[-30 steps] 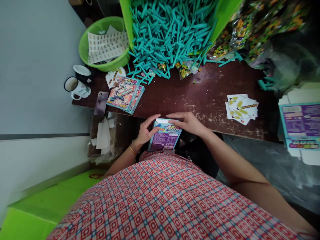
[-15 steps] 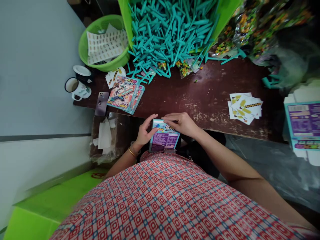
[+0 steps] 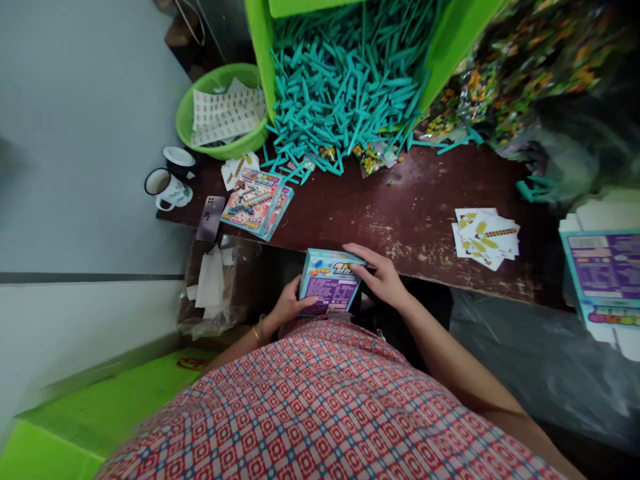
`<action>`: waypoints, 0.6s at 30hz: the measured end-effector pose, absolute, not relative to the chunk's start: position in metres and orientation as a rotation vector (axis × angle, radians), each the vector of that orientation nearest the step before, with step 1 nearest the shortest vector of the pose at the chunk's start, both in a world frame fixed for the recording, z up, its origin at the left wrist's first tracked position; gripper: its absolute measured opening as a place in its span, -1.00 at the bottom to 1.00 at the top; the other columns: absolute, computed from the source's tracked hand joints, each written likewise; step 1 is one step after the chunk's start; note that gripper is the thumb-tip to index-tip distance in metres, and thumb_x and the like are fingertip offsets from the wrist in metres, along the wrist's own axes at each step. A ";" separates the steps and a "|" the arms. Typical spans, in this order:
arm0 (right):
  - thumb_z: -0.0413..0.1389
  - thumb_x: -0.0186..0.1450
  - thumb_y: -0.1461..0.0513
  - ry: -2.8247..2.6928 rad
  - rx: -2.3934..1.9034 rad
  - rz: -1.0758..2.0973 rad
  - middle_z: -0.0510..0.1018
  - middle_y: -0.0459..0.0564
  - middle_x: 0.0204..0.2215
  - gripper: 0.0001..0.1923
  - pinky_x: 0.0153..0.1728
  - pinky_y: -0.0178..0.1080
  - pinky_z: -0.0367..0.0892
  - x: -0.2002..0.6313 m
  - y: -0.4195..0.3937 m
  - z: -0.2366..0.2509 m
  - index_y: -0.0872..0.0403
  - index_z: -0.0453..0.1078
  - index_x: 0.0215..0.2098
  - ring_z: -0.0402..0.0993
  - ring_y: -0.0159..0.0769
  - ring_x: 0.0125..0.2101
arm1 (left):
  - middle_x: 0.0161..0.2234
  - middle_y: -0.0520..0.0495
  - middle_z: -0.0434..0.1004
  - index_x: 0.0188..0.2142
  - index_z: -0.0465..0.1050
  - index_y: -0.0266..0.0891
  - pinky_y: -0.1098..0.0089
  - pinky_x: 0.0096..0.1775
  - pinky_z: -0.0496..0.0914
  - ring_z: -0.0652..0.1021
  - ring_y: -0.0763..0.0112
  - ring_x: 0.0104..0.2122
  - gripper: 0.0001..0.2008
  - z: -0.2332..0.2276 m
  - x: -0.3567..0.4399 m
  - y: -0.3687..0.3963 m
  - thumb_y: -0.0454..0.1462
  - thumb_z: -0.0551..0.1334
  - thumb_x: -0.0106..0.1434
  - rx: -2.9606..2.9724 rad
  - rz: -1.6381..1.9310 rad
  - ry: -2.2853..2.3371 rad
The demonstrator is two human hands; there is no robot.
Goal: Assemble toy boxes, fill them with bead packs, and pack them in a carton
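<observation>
Where the patterned shirt [image 3: 320, 393] fills the bottom of the frame: its cloth rises to the lower edge of the printed box [image 3: 333, 287]; whether they touch I cannot tell.
Left hand [image 3: 290, 303]: clamped on the box's left side, thumb over the purple face, the other fingers hidden behind.
Right hand [image 3: 383, 272]: closed around the upper right corner, thumb on the face, fingers along the top edge.
Printed box: just below the centre of the frame, held tilted at the table's near edge; if either grip slackened, it could probably slide towards the lap, and a hard squeeze at the corner might dent the card.
Table [image 3: 370, 213]: worn dark wood across the middle; a sweeping right forearm could scatter the loose cards [image 3: 493, 235] at centre right.
Phone [image 3: 211, 218]: left of centre, beside the stacked boxes [image 3: 253, 202] and near the table's edge, so a nudge of that stack might send it over.
Mug [image 3: 176, 195]: further left, also near an edge; a knock could tip it.
Green bin [image 3: 457, 43]: top centre, its turquoise pieces [image 3: 345, 100] spilling forward; a jolt would likely loosen more.
Bagged parts [image 3: 540, 80]: upper right, partly lost in shadow.
</observation>
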State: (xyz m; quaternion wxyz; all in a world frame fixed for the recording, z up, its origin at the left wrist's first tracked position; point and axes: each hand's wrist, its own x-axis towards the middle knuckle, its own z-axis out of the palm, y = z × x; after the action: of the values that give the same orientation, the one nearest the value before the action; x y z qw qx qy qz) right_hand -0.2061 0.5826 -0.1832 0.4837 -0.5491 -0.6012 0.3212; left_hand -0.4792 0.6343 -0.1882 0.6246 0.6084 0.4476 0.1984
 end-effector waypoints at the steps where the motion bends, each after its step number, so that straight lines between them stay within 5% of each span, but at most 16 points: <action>1: 0.19 0.45 0.11 -1.397 -1.360 0.748 0.56 0.02 0.24 -0.57 0.33 0.07 0.35 -0.199 0.577 -0.180 -0.11 0.48 0.27 0.46 -0.10 0.28 | -0.07 -0.22 0.66 0.01 0.50 -0.29 0.05 0.02 0.54 0.65 0.05 -0.11 -0.41 -0.171 -0.488 0.640 0.03 0.45 0.10 1.431 0.524 1.070; 5: 0.19 0.45 0.07 -1.187 -1.475 0.597 0.63 0.03 0.14 -0.65 0.31 0.07 0.36 -0.167 0.564 -0.176 -0.08 0.56 0.15 0.53 -0.10 0.21 | 0.18 -0.28 0.52 0.27 0.31 -0.27 0.07 0.23 0.43 0.56 0.06 0.15 -0.34 -0.080 -0.516 0.700 -0.07 0.38 0.26 1.942 1.156 1.499; 7: 0.17 0.45 0.05 -1.145 -1.533 0.555 0.68 0.05 0.05 -0.69 0.23 0.06 0.44 -0.158 0.562 -0.180 -0.06 0.61 0.07 0.60 -0.09 0.11 | 0.33 -0.38 0.36 0.40 0.12 -0.32 0.03 0.33 0.30 0.42 0.02 0.32 -0.27 -0.054 -0.515 0.739 -0.18 0.31 0.33 2.199 1.117 1.767; 13: 0.11 0.48 0.10 -1.385 -1.552 0.602 0.71 0.04 -0.02 -0.71 0.18 0.03 0.49 -0.172 0.548 -0.195 -0.06 0.63 0.02 0.64 -0.11 0.04 | 0.40 -0.64 0.17 0.40 0.12 -0.52 -0.27 0.30 0.22 0.24 -0.33 0.40 -0.34 -0.103 -0.458 0.787 -0.22 0.18 0.42 2.502 0.163 1.944; 18: 0.06 0.49 0.12 -1.415 -1.770 0.399 0.68 0.06 0.01 -0.70 0.20 0.01 0.46 -0.119 0.522 -0.200 -0.05 0.60 0.03 0.59 -0.12 0.09 | 0.47 -0.63 0.00 0.46 0.03 -0.44 -0.40 0.30 0.12 0.09 -0.43 0.44 -0.29 -0.123 -0.453 0.778 -0.16 0.15 0.44 2.575 0.260 1.907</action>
State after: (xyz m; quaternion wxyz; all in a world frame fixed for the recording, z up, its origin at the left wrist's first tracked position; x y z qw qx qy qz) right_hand -0.1194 0.5217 -0.2000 0.4079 -0.7023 -0.5615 0.1584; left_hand -0.4527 0.7784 -0.1226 -0.0368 0.8005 0.5928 0.0807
